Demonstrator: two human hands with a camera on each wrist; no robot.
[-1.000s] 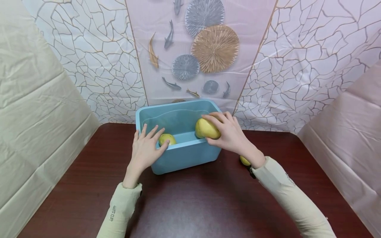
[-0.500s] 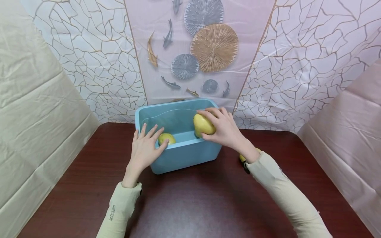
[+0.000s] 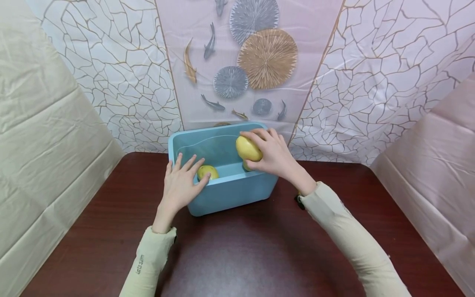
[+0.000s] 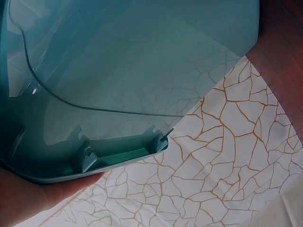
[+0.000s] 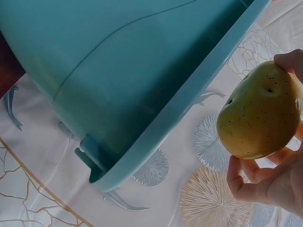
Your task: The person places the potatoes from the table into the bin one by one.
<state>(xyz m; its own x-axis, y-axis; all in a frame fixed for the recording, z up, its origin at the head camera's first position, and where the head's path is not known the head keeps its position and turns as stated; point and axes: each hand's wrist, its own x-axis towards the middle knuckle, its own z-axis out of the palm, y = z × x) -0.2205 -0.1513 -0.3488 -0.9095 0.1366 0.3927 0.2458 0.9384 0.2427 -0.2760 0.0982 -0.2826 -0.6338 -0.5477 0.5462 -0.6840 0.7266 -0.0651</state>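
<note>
Right hand: the right hand point(image 3: 272, 156) grips a yellow potato point(image 3: 248, 148) with curled fingers, held above the right half of the blue tub point(image 3: 230, 194); the right wrist view shows the same potato point(image 5: 259, 116) close up, speckled and with small dark eyes, pinched between fingertips point(image 5: 289, 60) and thumb, detail the head view is too far off to give

Left hand: the left hand point(image 3: 181, 185) lies with fingers straight and spread on the near rim of the tub, at its left end; it holds nothing; the left wrist view shows only a strip of palm under the rim

Second potato: a smaller yellow potato point(image 3: 208, 172) lies on the tub's floor just beyond the left fingertips; seen in the head view only

Tub: stands on a dark wooden table point(image 3: 237, 255), near the patterned backdrop point(image 3: 259, 62); the left wrist view shows its inner wall point(image 4: 118, 66) with a thin curved line, the right wrist view its outer wall point(image 5: 118, 66) and the underside of the rim

Sleeves: pale green; a dark band at the right wrist point(image 3: 298, 201)
</note>
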